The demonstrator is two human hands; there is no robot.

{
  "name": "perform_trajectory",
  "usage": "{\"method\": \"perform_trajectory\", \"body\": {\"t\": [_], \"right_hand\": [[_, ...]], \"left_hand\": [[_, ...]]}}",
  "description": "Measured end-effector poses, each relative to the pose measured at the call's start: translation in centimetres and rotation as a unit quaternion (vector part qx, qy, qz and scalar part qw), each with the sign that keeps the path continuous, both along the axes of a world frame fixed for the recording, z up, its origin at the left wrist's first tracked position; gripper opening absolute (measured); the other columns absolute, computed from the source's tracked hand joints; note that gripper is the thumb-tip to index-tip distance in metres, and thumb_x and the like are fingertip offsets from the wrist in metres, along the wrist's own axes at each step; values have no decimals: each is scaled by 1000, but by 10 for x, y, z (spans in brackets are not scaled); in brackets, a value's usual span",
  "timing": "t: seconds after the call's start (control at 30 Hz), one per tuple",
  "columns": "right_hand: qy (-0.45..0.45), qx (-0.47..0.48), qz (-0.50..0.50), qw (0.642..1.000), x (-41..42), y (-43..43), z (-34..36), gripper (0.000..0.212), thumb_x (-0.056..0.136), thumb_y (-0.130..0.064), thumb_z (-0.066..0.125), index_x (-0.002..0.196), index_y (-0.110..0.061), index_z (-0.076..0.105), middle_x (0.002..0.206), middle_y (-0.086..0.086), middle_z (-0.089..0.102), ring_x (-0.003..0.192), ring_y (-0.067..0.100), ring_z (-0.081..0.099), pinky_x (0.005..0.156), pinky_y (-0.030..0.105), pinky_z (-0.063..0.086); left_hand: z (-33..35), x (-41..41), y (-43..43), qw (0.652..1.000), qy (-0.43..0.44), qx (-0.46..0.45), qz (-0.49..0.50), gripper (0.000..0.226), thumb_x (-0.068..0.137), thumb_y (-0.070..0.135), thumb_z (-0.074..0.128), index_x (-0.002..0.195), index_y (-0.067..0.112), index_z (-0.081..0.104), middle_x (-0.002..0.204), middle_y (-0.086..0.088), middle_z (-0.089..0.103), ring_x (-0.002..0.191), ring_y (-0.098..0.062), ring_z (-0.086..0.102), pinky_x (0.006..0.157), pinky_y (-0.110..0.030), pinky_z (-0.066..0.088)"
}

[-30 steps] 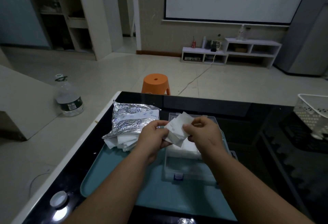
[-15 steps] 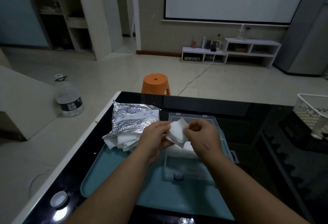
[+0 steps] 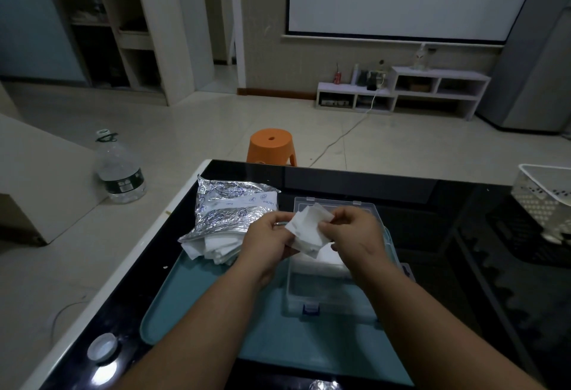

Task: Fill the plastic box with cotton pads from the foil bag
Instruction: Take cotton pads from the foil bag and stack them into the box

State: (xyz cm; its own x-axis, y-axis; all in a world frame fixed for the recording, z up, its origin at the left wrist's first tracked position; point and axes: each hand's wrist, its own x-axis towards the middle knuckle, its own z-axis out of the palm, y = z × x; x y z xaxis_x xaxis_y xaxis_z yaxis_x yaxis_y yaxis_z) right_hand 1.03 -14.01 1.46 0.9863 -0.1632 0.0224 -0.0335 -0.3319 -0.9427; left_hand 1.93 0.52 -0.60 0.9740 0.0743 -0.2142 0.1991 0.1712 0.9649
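A white cotton pad (image 3: pixel 307 230) is held between both hands above the far half of the clear plastic box (image 3: pixel 327 292). My left hand (image 3: pixel 267 241) pinches its left edge and my right hand (image 3: pixel 355 235) pinches its right edge. White pads lie in the far part of the box, partly hidden by my right hand. The silver foil bag (image 3: pixel 228 208) lies to the left, with several white pads (image 3: pixel 213 247) spilling from its near end. Box and bag rest on a teal tray (image 3: pixel 191 300).
The tray sits on a black glossy table (image 3: pixel 463 253). A white cap (image 3: pixel 102 347) lies near the table's front left corner. A white perforated basket (image 3: pixel 543 201) stands at the right edge. An orange stool (image 3: pixel 272 147) and a water bottle (image 3: pixel 119 170) are on the floor beyond.
The pad and both hands have dropped slightly toward the box, and the pad has become more crumpled between the fingers.
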Motion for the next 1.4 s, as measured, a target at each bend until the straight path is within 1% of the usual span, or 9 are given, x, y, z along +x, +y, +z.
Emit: {"method": "perform_trajectory", "body": {"t": [0.17,0.33,0.67,0.8,0.93,1.13,1.23,1.3,1.4], "right_hand": [[-12,-70,-11,997,2,2,-6,14,85,-19,69,77,-28,62,81,-6,67,80,14,65,78,44,58],[-16,-85,-19,996,2,0,-5,13,86,-19,69,77,-25,63,78,-4,66,76,15,64,77,45,57],[-6,3,-4,1000,1,-3,5,3,88,-14,64,86,-16,64,89,2,67,86,19,64,76,38,56],[-8,-52,18,998,-1,-2,2,11,86,-15,69,83,-22,62,87,-3,66,84,13,63,73,30,54],[-16,-94,10,995,-1,-2,0,13,87,-18,69,81,-26,60,86,-6,65,82,12,62,73,29,54],[-5,-14,0,1000,0,-1,2,7,90,-14,61,84,-17,62,89,1,63,86,17,60,67,27,48],[-16,18,-22,999,2,-7,6,6,93,-14,58,88,-16,61,92,2,62,89,19,60,70,30,50],[-31,10,-14,999,4,-11,8,9,93,-15,59,87,-22,61,91,-1,63,89,18,62,77,36,55],[-32,-69,37,996,4,-10,9,8,94,-18,60,95,-23,66,90,-6,65,85,11,62,72,26,52]], "left_hand": [[0,1,-1,1000,7,-9,-12,38,81,-14,45,107,5,64,94,-15,69,76,-22,68,64,-33,58],[3,1,0,996,18,-85,-8,24,89,-4,47,104,1,65,95,-18,68,79,-25,69,61,-33,58],[1,1,-1,1000,-3,4,-5,33,86,-11,46,99,11,68,94,-14,71,77,-21,70,61,-29,57],[1,0,-1,1000,0,2,-21,34,87,-9,45,109,5,66,98,-17,70,81,-23,69,65,-32,57],[7,-2,-2,998,11,-62,-9,30,86,-8,43,100,2,67,88,-15,69,75,-23,68,60,-33,57],[2,-1,-3,1000,-2,-7,-24,30,88,-9,49,102,9,68,91,-12,71,74,-19,69,58,-27,55],[3,-2,-3,1000,-2,4,-12,33,87,-11,47,94,13,69,84,-7,71,69,-16,67,55,-26,55],[3,-1,-3,1000,-5,19,-11,32,86,-10,48,92,14,69,84,-8,70,69,-17,66,56,-28,56],[3,-1,-3,999,-8,34,-16,27,86,-9,51,97,9,69,86,-12,70,71,-19,66,58,-30,56]]}}
